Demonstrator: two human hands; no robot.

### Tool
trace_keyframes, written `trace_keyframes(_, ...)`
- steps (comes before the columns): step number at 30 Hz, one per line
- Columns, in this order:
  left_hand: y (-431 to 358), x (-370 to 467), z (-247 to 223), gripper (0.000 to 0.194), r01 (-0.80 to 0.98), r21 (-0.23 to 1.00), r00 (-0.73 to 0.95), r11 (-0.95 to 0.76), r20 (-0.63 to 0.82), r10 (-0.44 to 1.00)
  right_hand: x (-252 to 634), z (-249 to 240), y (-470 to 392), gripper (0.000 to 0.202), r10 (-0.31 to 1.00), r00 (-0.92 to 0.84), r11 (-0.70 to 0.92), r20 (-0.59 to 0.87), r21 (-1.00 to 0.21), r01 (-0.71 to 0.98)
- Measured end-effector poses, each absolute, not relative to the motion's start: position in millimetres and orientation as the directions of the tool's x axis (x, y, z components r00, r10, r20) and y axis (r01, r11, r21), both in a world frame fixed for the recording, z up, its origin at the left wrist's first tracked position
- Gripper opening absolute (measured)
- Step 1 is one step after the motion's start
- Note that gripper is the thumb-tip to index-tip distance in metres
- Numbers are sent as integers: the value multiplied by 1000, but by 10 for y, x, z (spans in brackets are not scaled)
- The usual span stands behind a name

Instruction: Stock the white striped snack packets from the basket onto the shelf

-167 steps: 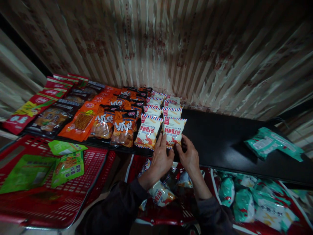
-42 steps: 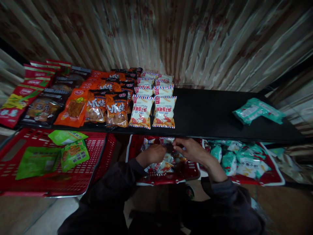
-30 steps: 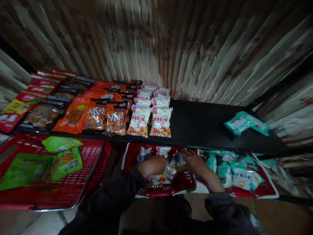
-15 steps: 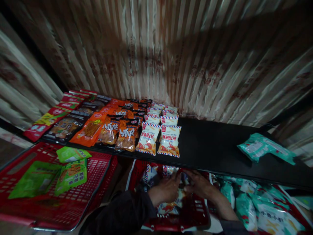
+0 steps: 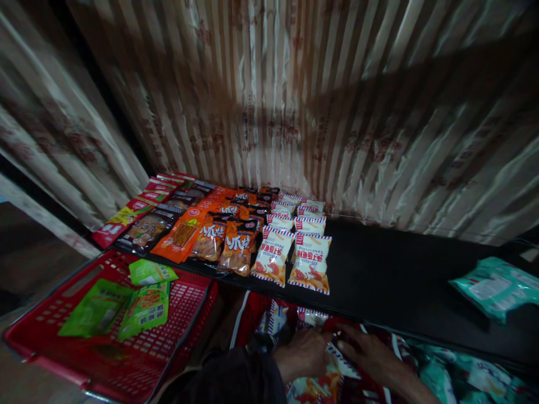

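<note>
Head camera view: striped brown sheeting [image 5: 286, 101] fills the upper frame behind a long black shelf [image 5: 387, 269] that runs from left of centre to the lower right. Below it, a red slotted basket [image 5: 191, 297] with three green packs [image 5: 147, 311] occupies the lower left. A second, pale-rimmed basket [image 5: 252, 307] sits at bottom centre, partly hidden by the person's arms. Teal packs [image 5: 438, 377] crowd the lower right corner, and teal packaging [image 5: 497, 289] lies on the shelf at the right edge of the frame. Left of centre on the shelf, rows run from red packs [image 5: 122, 217] through dark brown packs [image 5: 145, 231], orange packs [image 5: 180, 233] and black-and-orange packs [image 5: 238, 249] to two columns of white packs [image 5: 310, 264]. A dark sleeve [image 5: 240, 376] at bottom centre leads to the left hand [image 5: 305, 350], low over the second basket, back upward, fingers bent. Opposite, the right hand [image 5: 366, 349] angles up and left from a bare forearm [image 5: 404, 379], fingers pointing toward the left hand. Loose striped-edge packs [image 5: 318, 388] lie beneath both hands; in the dim light, how wide the fingers stand and whether either hand grips one cannot be told.
</note>
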State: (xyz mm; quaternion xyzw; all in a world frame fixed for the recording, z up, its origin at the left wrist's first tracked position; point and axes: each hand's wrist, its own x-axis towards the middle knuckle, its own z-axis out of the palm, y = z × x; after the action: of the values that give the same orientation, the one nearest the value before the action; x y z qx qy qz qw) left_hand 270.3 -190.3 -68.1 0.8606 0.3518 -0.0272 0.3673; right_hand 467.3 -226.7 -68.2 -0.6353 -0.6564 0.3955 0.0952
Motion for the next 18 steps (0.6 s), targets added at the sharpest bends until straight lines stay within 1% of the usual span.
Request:
trace_keyframes(2, -1829, 2682, -622, 35, 620, 582, 771, -526, -328, 547, 4673, -581, -2251, 60, 897, -185, -139, -401, -655, 743)
trace_keyframes(4, -1723, 2637, -506, 28, 627, 565, 770, -536, -345, 537, 4664, -427, -2225, 65, 890, -188, -175, -416, -690, 702)
trace_keyframes(5, -1664, 2606, -434, 26, 617, 571, 775, -541, -323, 544, 4657, -340, -2211, 68, 886, -198, -192, -420, -720, 667)
trace_keyframes(7, -1548, 2532, -279, 27, 573, 601, 792, -558, -230, 566, 4639, -169, -2191, 72, 894, -211, -215, -396, -790, 574)
trace_keyframes(9, -1453, 2449, -133, 23, 595, 610, 773, -523, -256, 581, 4609, -34, -2188, 77, 879, -243, -256, -410, -836, 486)
trace_keyframes(10, -1416, 2406, -68, 24, 603, 613, 765, -511, -263, 588, 4588, 14, -2194, 80, 869, -265, -275, -418, -853, 444)
trace_keyframes(11, -1386, 2364, -12, 26, 585, 636, 768, -503, -237, 595, 4563, 49, -2203, 81, 861, -295, -281, -414, -872, 402)
trace_keyframes(12, -1361, 2324, 37, 27, 532, 693, 788, -486, -196, 583, 4535, 72, -2213, 81, 856, -318, -291, -407, -889, 355)
trace_keyframes(13, -1340, 2286, 77, 30, 469, 771, 803, -431, -168, 572, 4506, 84, -2221, 79, 853, -340, -298, -396, -904, 306)
trace_keyframes(15, -1305, 2226, 136, 34, 349, 893, 790, -283, -119, 601, 4450, 90, -2229, 79, 880, -353, -254, -318, -943, 216)
trace_keyframes(16, -1291, 2206, 160, 35, 301, 925, 768, -230, -92, 634, 4427, 90, -2227, 78, 902, -332, -224, -277, -956, 189)
trace_keyframes(18, -1269, 2191, 204, 38, 222, 969, 736, -109, -93, 671, 4391, 89, -2213, 76, 931, -293, -177, -219, -970, 165)
